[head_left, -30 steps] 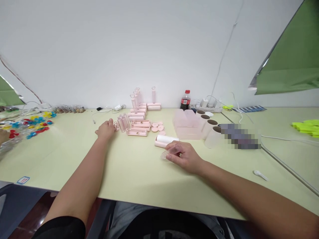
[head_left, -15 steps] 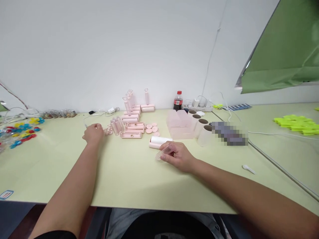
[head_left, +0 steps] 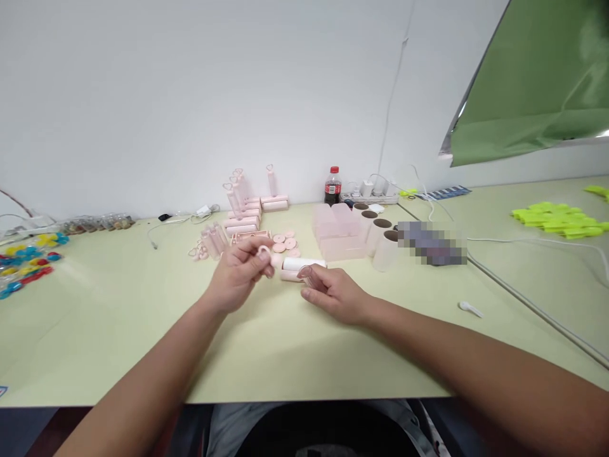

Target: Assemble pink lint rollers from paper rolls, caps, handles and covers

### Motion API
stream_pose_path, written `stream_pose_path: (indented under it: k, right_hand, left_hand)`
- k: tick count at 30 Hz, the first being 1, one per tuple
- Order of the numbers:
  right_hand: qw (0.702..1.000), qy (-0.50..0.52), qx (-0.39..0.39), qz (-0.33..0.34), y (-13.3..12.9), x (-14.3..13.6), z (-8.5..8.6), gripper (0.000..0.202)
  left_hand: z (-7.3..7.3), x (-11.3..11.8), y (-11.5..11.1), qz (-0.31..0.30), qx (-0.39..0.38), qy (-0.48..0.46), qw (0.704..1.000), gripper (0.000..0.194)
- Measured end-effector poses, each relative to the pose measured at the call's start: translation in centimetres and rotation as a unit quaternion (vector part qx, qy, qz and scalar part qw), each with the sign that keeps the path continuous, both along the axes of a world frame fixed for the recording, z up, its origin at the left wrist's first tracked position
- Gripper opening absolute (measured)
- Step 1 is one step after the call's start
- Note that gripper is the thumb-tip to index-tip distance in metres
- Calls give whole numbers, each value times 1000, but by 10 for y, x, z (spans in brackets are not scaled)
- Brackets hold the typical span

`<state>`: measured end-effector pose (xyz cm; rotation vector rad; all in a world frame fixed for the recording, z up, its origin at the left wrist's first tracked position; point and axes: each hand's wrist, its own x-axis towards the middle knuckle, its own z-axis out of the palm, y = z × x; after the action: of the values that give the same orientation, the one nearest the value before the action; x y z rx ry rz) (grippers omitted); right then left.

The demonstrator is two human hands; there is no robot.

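Between the thumb and fingers of my left hand (head_left: 240, 273) is a small pink heart-shaped ring piece (head_left: 264, 252). My right hand (head_left: 337, 293) is closed around a clear pinkish plastic tube (head_left: 308, 277), its round end facing my left hand. Just behind the right hand lies a pink holder (head_left: 289, 275) with a white roll (head_left: 304, 263) in it. Several pink round discs (head_left: 285, 242) lie beyond the left fingers. To their left stand clear pink tubes (head_left: 214, 240) and a few more small pink heart-ring pieces (head_left: 197, 251). The left hand partly hides the open pink holders (head_left: 252, 235).
Finished-looking pink holders (head_left: 242, 224) and upright tubes with heart tops (head_left: 233, 198) are by the wall. A translucent pink box stack (head_left: 340, 244), paper rolls (head_left: 386, 254), a cola bottle (head_left: 333, 185), a pixelated object (head_left: 432, 242) and a white spoon-like piece (head_left: 470, 309) are rightward.
My left hand has come right from the small pink pieces with a heart-ring piece in it. The right hand has turned the clear tube so its end faces left. The view has shifted slightly.
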<state>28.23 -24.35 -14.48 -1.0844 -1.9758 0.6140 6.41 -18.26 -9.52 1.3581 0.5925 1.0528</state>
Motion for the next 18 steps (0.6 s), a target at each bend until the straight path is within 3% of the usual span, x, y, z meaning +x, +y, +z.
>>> stream_pose_path:
  k: [2,5,10,15,18]
  right_hand:
    - [999,-32,-2,12,0,-1,1,31]
    - [998,-64,1,28,-1,-1,1,32]
    - [997,-78,5,21,-2,0,4,29]
    - [997,-75,-1,-20,-3,1,8,29]
    - [996,-83,8,-24,-4,1,9,28]
  left_hand:
    - [-8,8,-11,-81,6,27,996,27]
    - [-15,10,-14,-114,22,51,992,23]
    - [-17,9,-10,-81,83,99,988,25]
    - [-22,10,-10,-7,173,137,975,23]
    - [-24,8,-8,-21,179,146,973,22]
